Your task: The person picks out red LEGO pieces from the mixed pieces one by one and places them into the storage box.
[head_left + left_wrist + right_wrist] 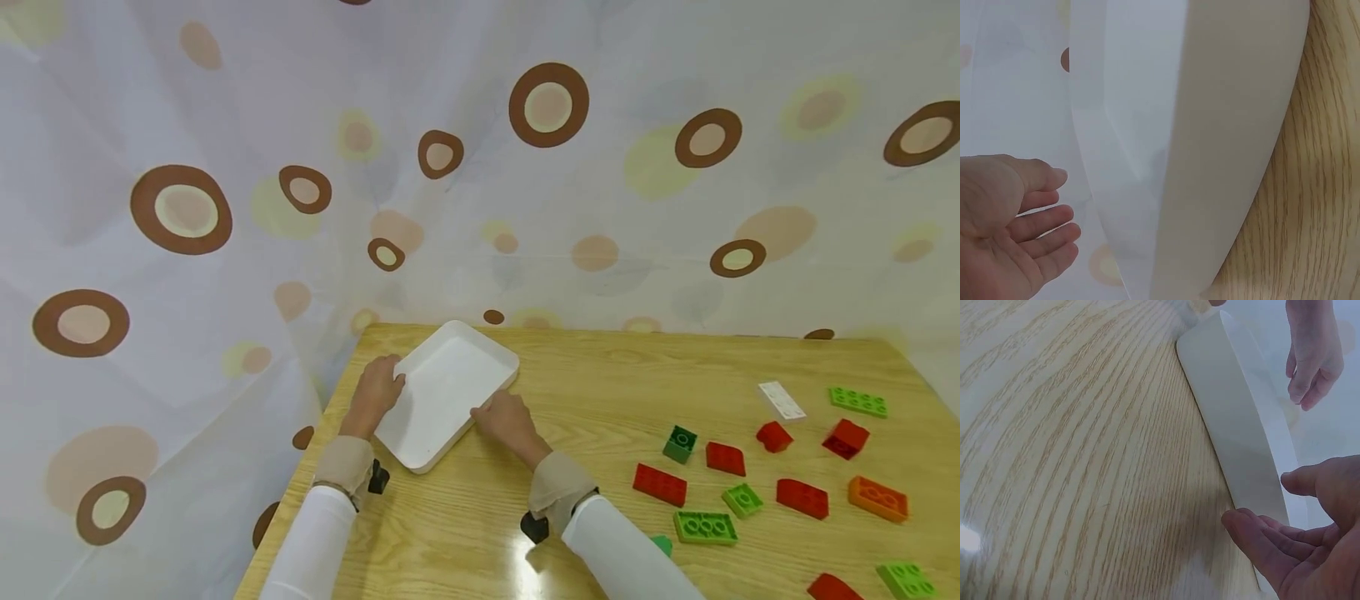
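The white, shallow, rectangular tray with rounded corners (450, 383) sits left of centre in the head frame, on the pale wood-grain table (600, 375), with the bare left hand (377, 392) at its left side and the bare right hand (510, 425) at its right. Neither grip looks secure: the left fingers are loosely bent, holding nothing; the right thumb and fingers are parted near the rim, and whether they touch it I cannot tell. The likeliest trouble, I judge, is uneven force: if one hand bears before the other, the tray could swivel on the smooth top or slip from the fingertips. It also lies near the table's far left corner, so a strong shove that way could carry it into the white spotted cloth curtain (637, 50). A green plastic piece (662, 544), low in the frame, lies just beside the white right sleeve (630, 550), where a careless forearm could knock it. Only the head view shows the red, green and orange plastic bricks (706, 528) across the lower right. The left wrist view shows curtain between left fingertips and tray; the right wrist view shows the thumb-to-finger gap that knuckles hide from the head camera
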Demonstrator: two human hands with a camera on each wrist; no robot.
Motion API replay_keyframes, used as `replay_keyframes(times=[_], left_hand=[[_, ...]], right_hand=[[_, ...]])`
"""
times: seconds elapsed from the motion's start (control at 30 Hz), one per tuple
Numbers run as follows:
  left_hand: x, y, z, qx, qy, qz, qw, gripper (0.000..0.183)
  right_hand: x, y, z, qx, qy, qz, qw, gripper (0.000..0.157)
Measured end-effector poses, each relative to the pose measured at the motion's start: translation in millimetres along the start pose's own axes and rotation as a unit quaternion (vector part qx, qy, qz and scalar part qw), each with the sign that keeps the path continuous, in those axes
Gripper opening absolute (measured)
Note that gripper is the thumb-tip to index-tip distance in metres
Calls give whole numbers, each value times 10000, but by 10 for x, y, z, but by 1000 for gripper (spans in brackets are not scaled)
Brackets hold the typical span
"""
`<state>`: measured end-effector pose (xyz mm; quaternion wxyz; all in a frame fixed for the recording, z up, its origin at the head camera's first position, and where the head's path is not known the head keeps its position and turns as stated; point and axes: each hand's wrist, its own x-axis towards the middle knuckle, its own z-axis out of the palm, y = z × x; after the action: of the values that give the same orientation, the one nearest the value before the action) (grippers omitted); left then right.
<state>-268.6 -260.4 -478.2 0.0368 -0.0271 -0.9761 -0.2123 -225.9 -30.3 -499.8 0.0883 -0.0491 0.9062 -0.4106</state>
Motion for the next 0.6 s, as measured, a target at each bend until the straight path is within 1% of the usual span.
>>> replay_keyframes(times=[0.1, 0.23, 0.33, 0.43, 0.53, 0.6], left_hand=[[26, -5, -18, 42, -169, -42, 9998, 41], [53, 0, -11, 30, -410, -175, 9990, 43], [90, -16, 6, 44, -515, -272, 9983, 44], [125, -61, 33, 130, -592, -332, 9976, 43], [149, -136, 61, 107, -661, -278, 9974, 41], [153, -188, 74, 72, -634, -219, 9977, 39]], right_hand=[[45, 30, 30, 27, 22, 67, 10000, 56], [89, 79, 57, 56, 78, 5, 10000, 57], [101, 82, 57, 58, 81, 18, 9999, 56], [92, 58, 46, 36, 64, 5, 10000, 48], [79, 9, 30, -13, -6, 44, 10000, 41], [78, -18, 23, -47, -57, 85, 9999, 37]])
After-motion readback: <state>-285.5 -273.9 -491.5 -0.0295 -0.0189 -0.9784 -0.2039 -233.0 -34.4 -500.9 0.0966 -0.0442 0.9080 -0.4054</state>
